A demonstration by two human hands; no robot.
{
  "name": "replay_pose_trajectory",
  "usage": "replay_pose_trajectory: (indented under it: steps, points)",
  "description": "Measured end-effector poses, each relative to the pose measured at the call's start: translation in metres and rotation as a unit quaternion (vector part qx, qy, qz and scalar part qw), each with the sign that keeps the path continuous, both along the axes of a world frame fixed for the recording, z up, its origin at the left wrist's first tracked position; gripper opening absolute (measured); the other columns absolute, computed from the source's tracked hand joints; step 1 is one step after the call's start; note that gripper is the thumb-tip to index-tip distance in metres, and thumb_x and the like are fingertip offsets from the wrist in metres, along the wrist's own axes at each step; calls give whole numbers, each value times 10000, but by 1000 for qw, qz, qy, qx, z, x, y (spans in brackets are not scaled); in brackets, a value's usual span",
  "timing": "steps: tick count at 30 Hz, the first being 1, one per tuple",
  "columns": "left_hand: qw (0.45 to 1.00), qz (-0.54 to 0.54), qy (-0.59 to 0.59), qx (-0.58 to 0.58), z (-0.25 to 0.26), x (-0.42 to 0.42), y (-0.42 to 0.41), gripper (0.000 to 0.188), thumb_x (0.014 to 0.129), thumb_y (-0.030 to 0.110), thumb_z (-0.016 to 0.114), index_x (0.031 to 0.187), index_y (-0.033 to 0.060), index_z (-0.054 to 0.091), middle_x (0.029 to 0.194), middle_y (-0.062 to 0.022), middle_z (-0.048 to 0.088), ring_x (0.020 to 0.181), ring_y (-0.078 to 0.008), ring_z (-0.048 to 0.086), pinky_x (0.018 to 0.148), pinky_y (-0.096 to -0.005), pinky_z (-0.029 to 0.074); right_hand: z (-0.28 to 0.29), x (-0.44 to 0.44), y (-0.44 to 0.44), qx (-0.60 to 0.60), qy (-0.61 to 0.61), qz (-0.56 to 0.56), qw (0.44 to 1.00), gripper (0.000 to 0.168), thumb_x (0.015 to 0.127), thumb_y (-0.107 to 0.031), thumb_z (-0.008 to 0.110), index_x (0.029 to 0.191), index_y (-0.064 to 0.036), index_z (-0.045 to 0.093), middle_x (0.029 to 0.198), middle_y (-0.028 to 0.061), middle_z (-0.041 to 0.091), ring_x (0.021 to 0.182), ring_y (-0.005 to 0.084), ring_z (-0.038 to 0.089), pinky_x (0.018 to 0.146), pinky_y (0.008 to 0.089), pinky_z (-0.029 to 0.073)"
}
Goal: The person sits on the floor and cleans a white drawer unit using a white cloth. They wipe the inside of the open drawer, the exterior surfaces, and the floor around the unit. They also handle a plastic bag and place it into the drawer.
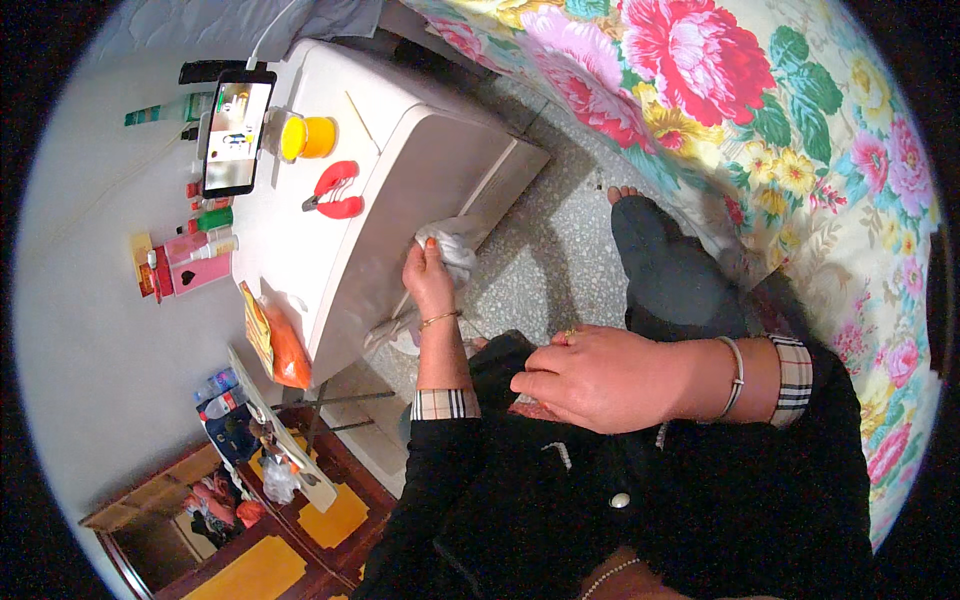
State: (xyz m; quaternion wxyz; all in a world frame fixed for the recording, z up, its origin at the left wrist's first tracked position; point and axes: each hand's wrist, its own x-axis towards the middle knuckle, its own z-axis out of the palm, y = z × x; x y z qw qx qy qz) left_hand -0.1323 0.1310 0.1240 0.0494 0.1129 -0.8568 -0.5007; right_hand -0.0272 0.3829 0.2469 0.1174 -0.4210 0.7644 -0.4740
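Note:
My left hand (429, 276) grips a crumpled white cloth (453, 251). The cloth is held beside the front of a white bedside cabinet (281, 247), below its top edge. My right hand (589, 379) is bent over my lap, in front of my black jacket (525, 502). A small reddish patch shows under its fingers. Whether it holds anything is hidden by the back of the hand. On the cabinet top lie a red-handled hand tool (337, 196) and a thin stick (363, 122), near a yellow jar (311, 138).
A phone (240, 133) with a lit screen stands at the cabinet's back, wired to a white cable. Small bottles (211, 218) and an orange packet (281, 341) are nearby. Floral bedding (697, 67) hangs at the right, above speckled floor (517, 270). A brown wooden cabinet (255, 566) stands lower left.

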Motion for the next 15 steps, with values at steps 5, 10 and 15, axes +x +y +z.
replay_pose_trajectory:
  steps: [5, 10, 15]
  points:
    - [973, -109, 17, -202, -11, -41, 65, 214, 802, 175, 502, 759, -28, 554, 688, -194, 553, 641, -297, 536, 610, -362, 413, -3, 1, -7, -18, 8, 0, 1000, 248, 750, -198, 542, 924, -24, 514, 759, 101, 526, 665, 256, 553, 579, 344, 462]
    - [970, -107, -4, -219, -23, -46, 63, 243, 802, 216, 496, 805, -17, 567, 785, -212, 567, 730, -361, 535, 676, -374, 414, 0, 0, -9, -12, 3, -2, 1000, 234, 752, -208, 539, 904, -31, 518, 732, 99, 522, 652, 257, 553, 559, 344, 460]
    - [996, 12, 13, -89, -6, -9, 29, 243, 800, 197, 506, 816, -35, 574, 741, -196, 578, 656, -297, 555, 643, -360, 430, -2, 1, -3, -5, -1, 2, 1000, 239, 755, -199, 530, 919, -25, 518, 736, 97, 521, 657, 255, 554, 562, 341, 459]
